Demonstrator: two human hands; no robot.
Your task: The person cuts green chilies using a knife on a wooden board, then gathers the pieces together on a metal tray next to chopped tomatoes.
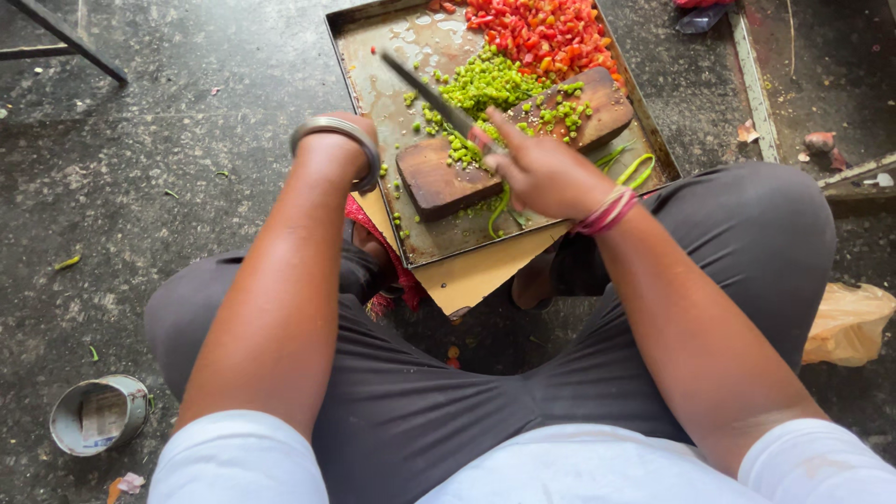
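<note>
My right hand (541, 173) grips a knife (429, 93) whose dark blade slants up to the left over a brown wooden cutting board (439, 182). The board lies across a metal tray (359, 79). Chopped green chilli (485, 84) is heaped on the board and tray, with chopped red pieces (541, 33) at the tray's far end. Whole green chillies (635, 168) lie at the tray's near right. My left hand (359, 140) is bent down at the tray's left edge, mostly hidden behind its wrist, which wears a metal bangle (336, 131).
I sit on a dark stone floor with knees apart in grey trousers. A sheet of cardboard (467, 275) lies under the tray. A small tin can (98, 411) stands at lower left, a crumpled plastic bag (849, 322) at right, and a metal frame (756, 84) at upper right.
</note>
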